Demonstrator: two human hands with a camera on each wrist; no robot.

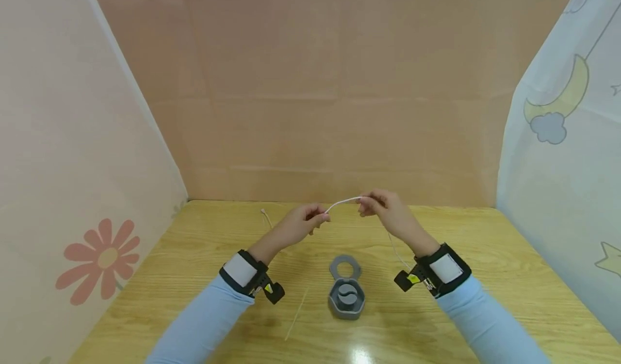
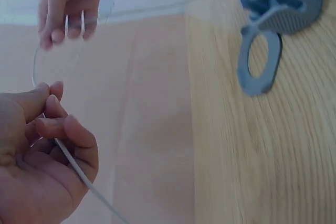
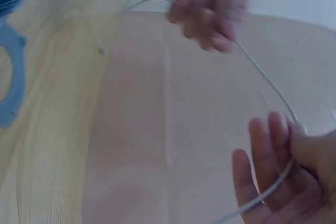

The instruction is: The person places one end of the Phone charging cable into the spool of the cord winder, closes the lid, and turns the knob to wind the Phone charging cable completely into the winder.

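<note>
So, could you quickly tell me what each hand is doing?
Left hand: pinching the thin white cord.
Right hand: pinching the same cord further along.

The gray holder (image 3: 10,66) is cut off at the right wrist view's left edge; the left hand (image 3: 207,6) there is blurred.

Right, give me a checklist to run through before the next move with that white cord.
1. Left hand pinches the white cord: ok.
2. Right hand grips the cord's other side: ok.
3. Cord between the hands raised off the wooden table: ok, it bows slightly upward.
4. Cord free of knots along its whole length: cannot tell, the trailing ends are too thin to follow.
5. Grey case open, its ring-shaped lid flat on the table: ok.
6. Loose thin stick apart from both hands: ok.
</note>
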